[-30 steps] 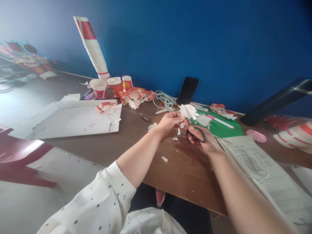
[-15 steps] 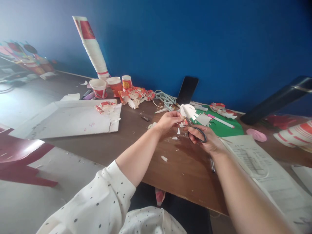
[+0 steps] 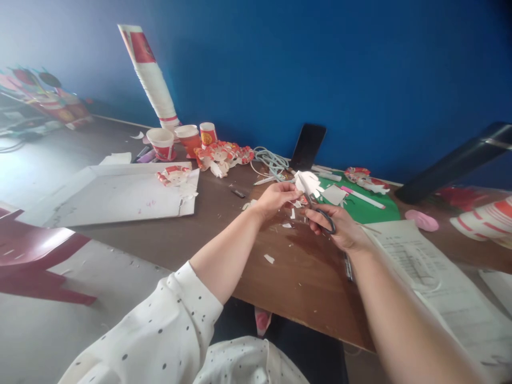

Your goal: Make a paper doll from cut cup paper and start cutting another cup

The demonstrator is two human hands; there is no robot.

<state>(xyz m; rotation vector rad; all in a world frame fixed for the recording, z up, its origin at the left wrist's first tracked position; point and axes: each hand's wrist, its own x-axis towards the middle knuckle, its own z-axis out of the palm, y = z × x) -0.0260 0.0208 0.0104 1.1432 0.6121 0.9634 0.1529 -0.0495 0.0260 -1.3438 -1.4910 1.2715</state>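
Between the fingers of my left hand [image 3: 280,198] is a white paper cutout [image 3: 312,182] with finger-like lobes along its far side. My right hand [image 3: 336,226] grips a pair of scissors [image 3: 328,223] by the dark handles, and the blades reach up to the cutout. Some red-patterned paper shows just below the blades, partly hidden by my fingers. Under both hands, small white paper scraps [image 3: 269,259] lie on the brown table [image 3: 296,298].
Paper cups [image 3: 160,144] and a leaning cup stack [image 3: 154,85] stand back left, beside red-and-white cutouts [image 3: 224,156]. A phone [image 3: 308,146] leans on the blue wall. Right are a green sheet [image 3: 368,212], a pink marker [image 3: 366,198], printed paper [image 3: 424,261] and a black cylinder [image 3: 456,162].
The scissors have shifted slightly in my right hand, their handles drawn closer together and the blades now over the white cutout. My left hand stays nearly in place.
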